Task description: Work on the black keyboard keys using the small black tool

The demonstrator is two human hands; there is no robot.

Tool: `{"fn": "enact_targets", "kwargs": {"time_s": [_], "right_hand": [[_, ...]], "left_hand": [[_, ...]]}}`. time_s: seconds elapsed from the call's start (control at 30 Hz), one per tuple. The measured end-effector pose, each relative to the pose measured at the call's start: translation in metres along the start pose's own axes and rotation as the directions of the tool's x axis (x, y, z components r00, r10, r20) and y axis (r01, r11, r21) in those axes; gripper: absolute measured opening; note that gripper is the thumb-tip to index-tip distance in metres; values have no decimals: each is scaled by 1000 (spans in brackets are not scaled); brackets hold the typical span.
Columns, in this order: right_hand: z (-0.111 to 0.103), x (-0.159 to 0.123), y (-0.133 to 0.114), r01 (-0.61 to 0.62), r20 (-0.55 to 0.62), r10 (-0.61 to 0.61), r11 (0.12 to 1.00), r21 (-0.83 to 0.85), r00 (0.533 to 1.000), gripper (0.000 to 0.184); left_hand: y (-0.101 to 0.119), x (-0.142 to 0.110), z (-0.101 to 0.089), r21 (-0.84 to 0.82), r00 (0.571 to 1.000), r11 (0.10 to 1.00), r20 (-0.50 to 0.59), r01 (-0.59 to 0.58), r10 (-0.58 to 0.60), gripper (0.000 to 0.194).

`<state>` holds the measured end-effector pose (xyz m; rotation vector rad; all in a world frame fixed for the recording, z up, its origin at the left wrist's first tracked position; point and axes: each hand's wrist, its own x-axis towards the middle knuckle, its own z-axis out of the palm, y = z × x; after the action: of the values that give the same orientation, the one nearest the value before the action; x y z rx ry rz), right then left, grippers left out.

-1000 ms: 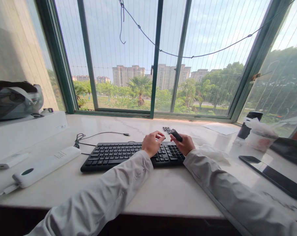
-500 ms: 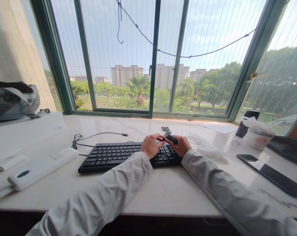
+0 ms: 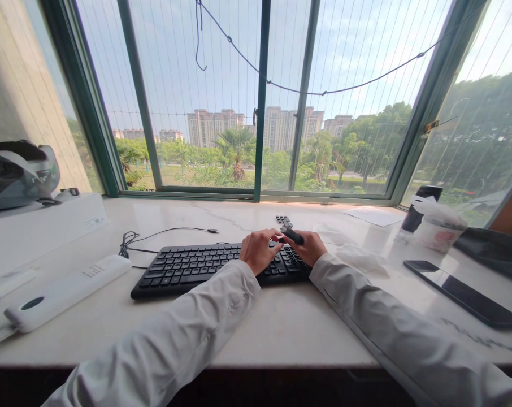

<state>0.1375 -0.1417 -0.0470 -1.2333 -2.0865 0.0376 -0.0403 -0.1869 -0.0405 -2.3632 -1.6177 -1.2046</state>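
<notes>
A black keyboard (image 3: 188, 264) lies on the table, with both hands over its right part. Thumb and fingers of my left hand (image 3: 259, 250) pinch a small black keycap (image 3: 281, 240). My right hand (image 3: 314, 247) is closed around a short black-handled tool (image 3: 293, 234), whose tip points left toward the keycap; its exact kind is too small to make out. Beneath my right hand, part of the number pad (image 3: 293, 259) shows a grid without caps. Several loose keycaps (image 3: 283, 221) lie in rows behind the hands.
A cable (image 3: 166, 230) trails behind the keyboard. At left are a white power strip-like device (image 3: 69, 291) and a white box (image 3: 44, 226) with a headset on it. On the right lie crumpled clear plastic (image 3: 361, 260), a phone (image 3: 461, 294), paper (image 3: 372, 215) and a bagged cup (image 3: 438, 229).
The view has shifted slightly, so everything sits a little further left. Both hands keep the same hold on the keycap and the tool.
</notes>
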Motion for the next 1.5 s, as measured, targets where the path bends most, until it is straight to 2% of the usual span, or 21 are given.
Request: {"fn": "enact_targets", "kwargs": {"time_s": [0.33, 0.53, 0.77, 1.13, 1.33, 1.5], "right_hand": [[-2, -1, -3, -57, 18, 57, 998, 19, 998, 32], [-9, 0, -3, -153, 5, 156, 979, -137, 988, 25], [-18, 5, 6, -272, -4, 279, 932, -239, 960, 25], [-26, 9, 20, -297, 57, 349, 862, -410, 935, 30], [-31, 12, 29, -327, 71, 384, 858, -396, 921, 28], [-35, 13, 33, -372, 85, 438, 838, -399, 895, 29]], "left_hand": [[5, -1, -5, 21, 999, 999, 12, 34, -34, 15], [4, 0, -6, 108, 998, 992, 13, 61, -63, 17], [-2, 2, -6, 175, 997, 983, 45, 58, -66, 19], [-10, 7, -11, 294, 998, 956, 57, 14, -32, 19], [-15, 26, -14, 350, 991, 937, 127, 4, -52, 20], [-22, 60, -1, 380, 973, 920, 230, -95, 5, 22]]}}
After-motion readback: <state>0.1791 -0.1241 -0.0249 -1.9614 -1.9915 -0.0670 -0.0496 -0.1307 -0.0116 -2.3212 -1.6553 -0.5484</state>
